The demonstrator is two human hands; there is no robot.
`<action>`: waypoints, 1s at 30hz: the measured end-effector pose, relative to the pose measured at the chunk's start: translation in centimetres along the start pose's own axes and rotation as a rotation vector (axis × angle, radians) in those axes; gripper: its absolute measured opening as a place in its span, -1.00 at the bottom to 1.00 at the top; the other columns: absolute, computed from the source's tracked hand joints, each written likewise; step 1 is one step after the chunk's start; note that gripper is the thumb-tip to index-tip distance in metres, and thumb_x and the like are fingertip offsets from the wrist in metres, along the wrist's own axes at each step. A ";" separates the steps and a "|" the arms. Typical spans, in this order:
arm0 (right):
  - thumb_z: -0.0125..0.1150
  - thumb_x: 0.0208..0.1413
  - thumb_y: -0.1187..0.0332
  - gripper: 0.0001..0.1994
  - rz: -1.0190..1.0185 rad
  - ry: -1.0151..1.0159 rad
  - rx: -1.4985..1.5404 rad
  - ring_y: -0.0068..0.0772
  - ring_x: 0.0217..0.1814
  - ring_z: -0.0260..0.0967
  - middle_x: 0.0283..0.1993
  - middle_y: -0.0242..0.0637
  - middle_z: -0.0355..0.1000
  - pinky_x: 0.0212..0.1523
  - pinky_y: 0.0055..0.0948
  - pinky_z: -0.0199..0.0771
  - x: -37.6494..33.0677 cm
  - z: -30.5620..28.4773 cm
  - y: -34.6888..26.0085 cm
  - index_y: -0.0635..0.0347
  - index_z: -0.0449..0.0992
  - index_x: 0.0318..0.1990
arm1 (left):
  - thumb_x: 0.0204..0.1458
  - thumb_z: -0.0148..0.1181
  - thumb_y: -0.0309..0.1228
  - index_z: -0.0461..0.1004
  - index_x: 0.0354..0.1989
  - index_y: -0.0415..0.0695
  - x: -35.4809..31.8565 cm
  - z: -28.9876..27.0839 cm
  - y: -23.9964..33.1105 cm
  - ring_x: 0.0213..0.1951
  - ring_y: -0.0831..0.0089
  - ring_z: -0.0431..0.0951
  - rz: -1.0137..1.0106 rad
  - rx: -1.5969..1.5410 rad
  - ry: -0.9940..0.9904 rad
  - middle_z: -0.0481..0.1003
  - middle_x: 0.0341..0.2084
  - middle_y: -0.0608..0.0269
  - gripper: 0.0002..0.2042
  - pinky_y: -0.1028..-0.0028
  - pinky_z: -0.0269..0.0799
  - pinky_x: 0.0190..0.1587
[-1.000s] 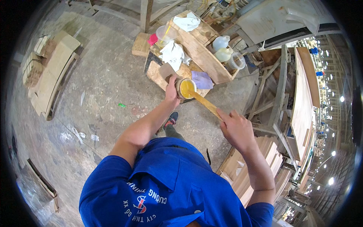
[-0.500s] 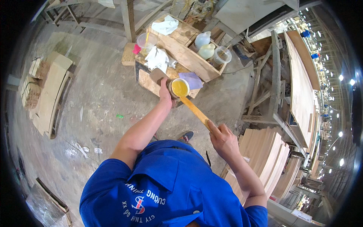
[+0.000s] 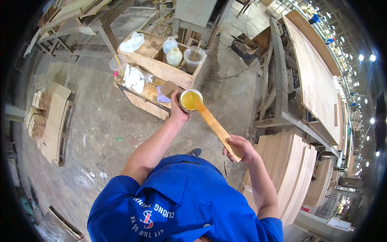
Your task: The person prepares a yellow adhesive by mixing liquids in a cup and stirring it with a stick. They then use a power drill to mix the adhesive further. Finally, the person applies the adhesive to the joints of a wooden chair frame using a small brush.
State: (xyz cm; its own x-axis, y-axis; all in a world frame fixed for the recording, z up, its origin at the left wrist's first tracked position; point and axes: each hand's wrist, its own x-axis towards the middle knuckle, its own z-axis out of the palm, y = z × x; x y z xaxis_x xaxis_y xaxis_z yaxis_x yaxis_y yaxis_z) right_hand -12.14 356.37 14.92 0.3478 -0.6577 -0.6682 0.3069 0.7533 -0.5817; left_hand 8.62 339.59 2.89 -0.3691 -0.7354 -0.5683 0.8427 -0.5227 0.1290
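Observation:
My left hand (image 3: 177,108) is wrapped round a white cup (image 3: 183,106) of yellow liquid, held out in front of my body. A flat brown piece (image 3: 171,89) sticks out past the fingers of that hand; its material I cannot make out. In my right hand (image 3: 242,147) is a flat wooden stick (image 3: 213,124), gripped near its lower end between thumb and fingers. The stick slants up to the left, and its yellow-stained tip lies at the cup's rim; whether it dips into the liquid is hard to see.
Ahead to the left stands a wooden stand (image 3: 161,68) with two jugs (image 3: 174,57), a clear tub (image 3: 193,60), white rags (image 3: 134,78) and a purple sheet (image 3: 161,97). Stacked planks (image 3: 278,169) and a bench (image 3: 312,76) line my right. Cut boards (image 3: 56,117) lie at left.
The stand has shifted left in the picture as my view moved. My right hand has turned and sits lower, with the stick's end now showing past the fingers. The cup stays in my left hand.

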 end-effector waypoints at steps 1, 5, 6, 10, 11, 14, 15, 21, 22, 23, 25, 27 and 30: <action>-0.10 0.15 0.29 -0.74 0.022 -0.047 0.051 -0.47 -0.72 0.29 -0.50 -0.07 0.41 -0.77 -0.54 0.29 -0.3 -1.2 0.1 0.25 0.24 -0.08 | -0.06 -0.11 0.07 0.36 -0.11 -0.08 0.7 0.3 -0.8 -0.04 0.10 0.38 0.016 0.002 0.001 0.40 -0.13 0.10 -0.49 -0.01 0.26 0.01; -0.11 0.15 0.29 -0.76 0.052 -0.054 -0.003 -0.41 -0.75 0.30 -0.53 -0.03 0.41 -0.76 -0.51 0.30 -2.5 -5.3 -1.6 0.29 0.27 -0.17 | -0.05 -0.09 0.06 0.37 -0.15 -0.13 1.9 1.3 -3.9 -0.08 0.03 0.39 0.069 -0.022 -0.009 0.41 -0.16 0.08 -0.50 -0.13 0.31 -0.09; -0.12 0.16 0.30 -0.76 0.036 -0.032 -0.058 -0.41 -0.75 0.30 -0.53 -0.03 0.41 -0.76 -0.51 0.30 -2.9 -6.0 -2.6 0.29 0.27 -0.15 | -0.05 -0.09 0.06 0.38 -0.16 -0.13 2.3 2.0 -4.2 -0.10 0.05 0.41 0.085 -0.006 -0.028 0.42 -0.18 0.09 -0.50 -0.09 0.32 -0.09; -0.12 0.17 0.28 -0.72 -0.006 0.085 -0.428 -0.47 -0.66 0.34 -0.51 -0.15 0.43 -0.67 -0.53 0.35 -3.9 -6.7 -5.8 0.29 0.33 -0.09 | -0.01 -0.10 0.04 0.38 -0.17 -0.14 2.2 3.1 -5.6 -0.19 0.30 0.49 0.153 0.096 0.022 0.48 -0.27 0.20 -0.52 0.28 0.40 -0.11; -0.12 0.17 0.26 -0.72 -0.056 0.131 -0.639 -0.51 -0.64 0.35 -0.49 -0.19 0.44 -0.64 -0.53 0.35 -3.6 -6.3 -6.7 0.28 0.35 -0.11 | -0.01 -0.10 0.04 0.39 -0.17 -0.14 2.7 2.6 -5.4 -0.20 0.32 0.49 0.157 0.103 0.005 0.48 -0.28 0.20 -0.53 0.30 0.42 -0.13; -0.03 0.10 0.26 -0.74 -0.297 0.257 -1.263 -0.34 -0.54 0.41 -0.44 -0.21 0.46 -0.51 -0.38 0.40 -2.4 -4.4 -9.6 0.16 0.41 -0.11 | 0.00 -0.10 0.04 0.41 -0.20 -0.14 3.3 2.0 -5.2 -0.26 0.37 0.51 0.157 0.198 0.065 0.49 -0.31 0.22 -0.54 0.37 0.46 -0.22; -0.01 0.08 0.27 -0.73 -0.450 0.263 -1.464 -0.27 -0.52 0.41 -0.44 -0.18 0.45 -0.50 -0.34 0.41 -1.5 -4.7 -10.1 0.12 0.41 -0.09 | 0.00 -0.10 0.03 0.42 -0.20 -0.14 3.5 2.1 -5.0 -0.26 0.37 0.52 0.155 0.212 0.085 0.49 -0.31 0.22 -0.54 0.36 0.46 -0.22; 0.03 0.02 0.30 -0.72 -0.571 0.280 -1.744 -0.08 -0.46 0.39 -0.49 -0.16 0.38 -0.44 -0.21 0.42 2.8 -4.5 -13.6 0.02 0.41 -0.08 | 0.01 -0.08 0.01 0.42 -0.21 -0.16 6.4 3.6 -3.4 -0.29 0.36 0.52 0.145 0.191 0.068 0.48 -0.33 0.18 -0.55 0.36 0.46 -0.23; 0.03 0.02 0.30 -0.73 -0.578 0.262 -1.758 -0.08 -0.46 0.39 -0.50 -0.17 0.37 -0.43 -0.21 0.43 3.6 -4.5 -14.1 0.02 0.41 -0.08 | 0.01 -0.08 0.00 0.41 -0.21 -0.17 7.3 3.7 -3.0 -0.29 0.36 0.51 0.159 0.175 0.060 0.48 -0.33 0.17 -0.55 0.37 0.45 -0.22; 0.04 0.02 0.30 -0.72 -0.550 0.247 -1.768 -0.09 -0.45 0.40 -0.46 -0.18 0.39 -0.42 -0.22 0.44 4.2 -4.5 -14.9 0.03 0.41 -0.07 | 0.02 -0.08 -0.01 0.41 -0.21 -0.18 8.1 3.8 -2.7 -0.29 0.36 0.51 0.173 0.159 0.051 0.48 -0.34 0.17 -0.56 0.37 0.45 -0.21; 0.05 0.02 0.29 -0.72 -0.598 0.214 -1.731 -0.08 -0.43 0.40 -0.43 -0.16 0.42 -0.42 -0.21 0.44 5.1 -4.1 -16.7 0.03 0.42 -0.08 | 0.02 -0.07 -0.02 0.39 -0.20 -0.19 9.8 4.1 -2.0 -0.29 0.35 0.51 0.189 0.164 0.053 0.48 -0.34 0.17 -0.56 0.39 0.44 -0.19; 0.05 0.02 0.30 -0.72 -0.633 0.176 -1.702 -0.12 -0.44 0.42 -0.41 -0.15 0.43 -0.43 -0.24 0.45 6.1 -4.2 -18.2 0.06 0.42 -0.08 | 0.02 -0.06 -0.03 0.38 -0.20 -0.20 11.4 4.4 -1.3 -0.28 0.35 0.51 0.194 0.205 0.074 0.47 -0.34 0.17 -0.57 0.40 0.43 -0.17; 0.04 0.04 0.31 -0.72 -0.538 0.161 -1.507 -0.26 -0.49 0.44 -0.43 -0.17 0.43 -0.46 -0.34 0.45 8.1 -5.1 -19.9 0.14 0.42 -0.09 | 0.02 -0.06 -0.04 0.37 -0.20 -0.19 12.5 5.8 -0.9 -0.27 0.35 0.50 0.086 0.113 0.084 0.47 -0.34 0.18 -0.58 0.42 0.43 -0.16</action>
State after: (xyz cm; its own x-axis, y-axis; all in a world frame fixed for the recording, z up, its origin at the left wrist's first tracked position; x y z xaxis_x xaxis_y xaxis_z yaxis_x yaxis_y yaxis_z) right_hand -20.01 336.09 18.73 0.3707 -0.9004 -0.2280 -0.7864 -0.1736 -0.5928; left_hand 0.96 328.33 0.39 -0.2598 -0.7431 -0.6166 0.8184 -0.5084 0.2679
